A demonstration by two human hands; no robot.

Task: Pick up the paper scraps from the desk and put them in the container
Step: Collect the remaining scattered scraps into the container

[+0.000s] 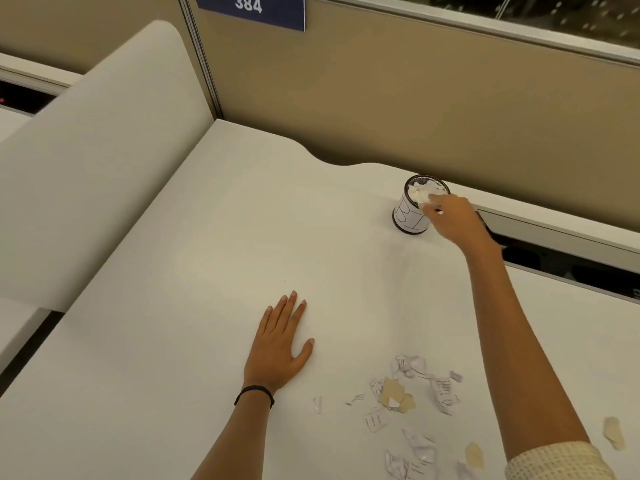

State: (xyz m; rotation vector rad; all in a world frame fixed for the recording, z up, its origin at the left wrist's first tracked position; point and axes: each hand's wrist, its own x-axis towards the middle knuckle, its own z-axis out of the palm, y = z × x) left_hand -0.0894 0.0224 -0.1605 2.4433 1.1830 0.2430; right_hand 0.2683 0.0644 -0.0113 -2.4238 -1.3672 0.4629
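A small round mesh container [410, 218] with a white label stands at the far right of the white desk [207, 237]; white paper scraps fill its top. My right hand [453, 216] reaches over its rim, fingers pinched on a white scrap [429, 199] at the opening. My left hand [280, 344] lies flat on the desk, fingers spread, holding nothing. Several torn paper scraps [408, 396], white with print and some tan, lie scattered on the near right of the desk between my arms. One tan scrap [613, 433] lies right of my right forearm.
A tan partition wall [381, 98] runs behind the desk, with a blue "384" sign [249, 8] on it. A white curved divider panel [97, 161] rises along the left side. A dark gap [554, 261] opens at the desk's right rear edge.
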